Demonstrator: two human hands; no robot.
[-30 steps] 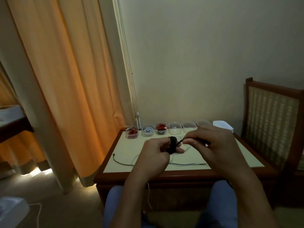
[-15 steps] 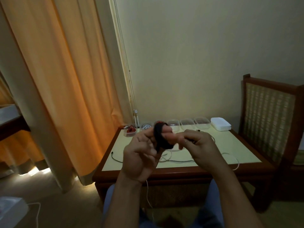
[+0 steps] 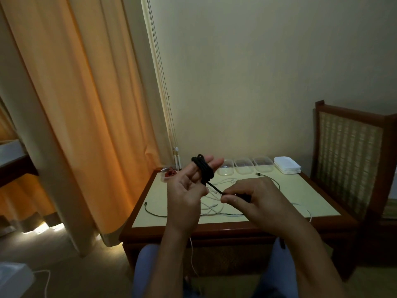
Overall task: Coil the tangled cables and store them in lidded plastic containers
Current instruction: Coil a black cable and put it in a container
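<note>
A black cable is wound in a coil around the raised fingers of my left hand, held above the table. Its loose end runs down to my right hand, which pinches it between thumb and fingers. Loose white cables and a thin dark cable lie tangled on the pale tabletop beneath my hands. Along the far edge stand clear plastic containers and one holding a red cable; others are hidden behind my left hand. A stack of white lids sits at the far right.
A wooden chair with a woven back stands right of the table. Orange curtains hang at the left. A white box with a cord lies on the floor at lower left. My knees are under the table's near edge.
My left hand has opened its fingers upward with the coil around them. My right hand has pulled the cable's end down and to the right, away from the coil.
</note>
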